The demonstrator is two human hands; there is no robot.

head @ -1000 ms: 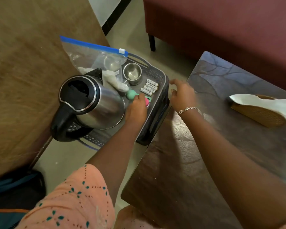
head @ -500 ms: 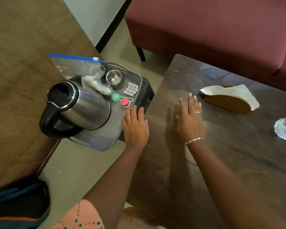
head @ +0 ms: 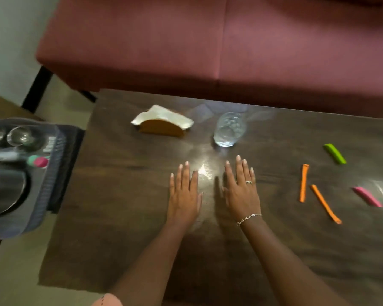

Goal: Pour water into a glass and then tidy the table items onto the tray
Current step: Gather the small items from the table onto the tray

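Clips (head: 303, 182) lie toward table's (head: 124, 217) right edge, long axes mostly front-to-back, nearer right hand (head: 241, 191); left hand (head: 184, 194) and right both flat, empty.

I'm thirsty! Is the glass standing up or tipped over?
Standing up. The glass rests on its base on the table, mouth upward.
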